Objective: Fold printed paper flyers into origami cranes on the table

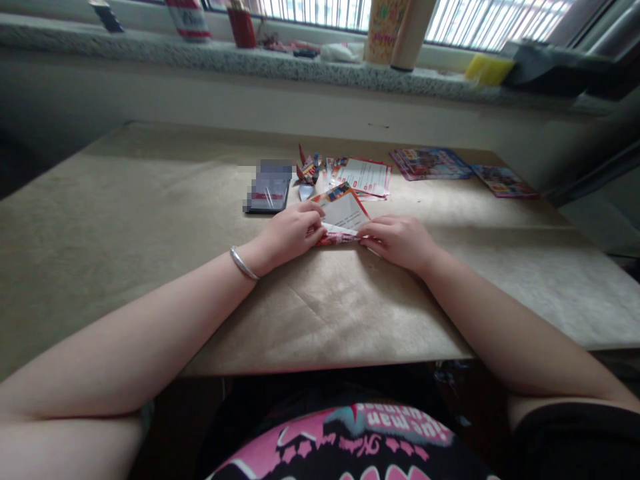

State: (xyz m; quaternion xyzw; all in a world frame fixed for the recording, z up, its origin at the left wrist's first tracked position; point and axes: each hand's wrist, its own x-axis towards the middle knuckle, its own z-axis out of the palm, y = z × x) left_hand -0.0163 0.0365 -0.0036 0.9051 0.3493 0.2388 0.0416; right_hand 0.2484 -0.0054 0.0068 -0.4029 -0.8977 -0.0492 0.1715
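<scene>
A printed paper sheet (344,212) lies on the table, turned at an angle, its near edge folded over into a red patterned strip. My left hand (296,230) grips the left end of that fold, fingers curled on the paper. At the right end, my right hand (395,239) pinches the fold between thumb and fingers. Just beyond the sheet are a folded paper figure (309,169) with pointed tips, a spoon-like silver piece (306,193), and a stack of printed sheets (367,177).
A dark phone (270,190) rests left of the sheet. Colourful printed leaflets (433,163) and another small pile (505,181) lie at the back right of the table (150,200). Behind, a stone windowsill (295,65) holds a red container (241,25), a tall tumbler (413,33) and a yellow packet (489,69).
</scene>
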